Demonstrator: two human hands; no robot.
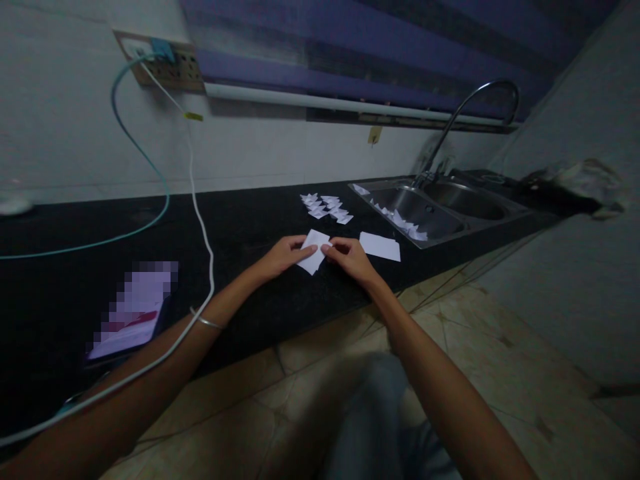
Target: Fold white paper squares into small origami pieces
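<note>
A small sheet of white paper [313, 259], with what looks like a folded edge, is between my two hands just above the black countertop [240, 227]. My left hand [286, 256] pinches its left side, thumb on top. From the other side, my right hand [353, 257] grips the paper's right edge between thumb and fingers. Right of that hand lies a stack of white paper rectangles [380, 247]. Behind my hands, several small folded paper pieces [326, 207] sit in a cluster. More folded paper pieces [405, 225] lie along the sink's near left rim.
A double steel sink [440, 233] with a curved faucet [465, 107] is at the right. At the left lies a phone [133, 313] with a lit screen. A white cable [210, 260] hangs from the wall socket [175, 67] and crosses over my left forearm; a teal cable [150, 167] runs left.
</note>
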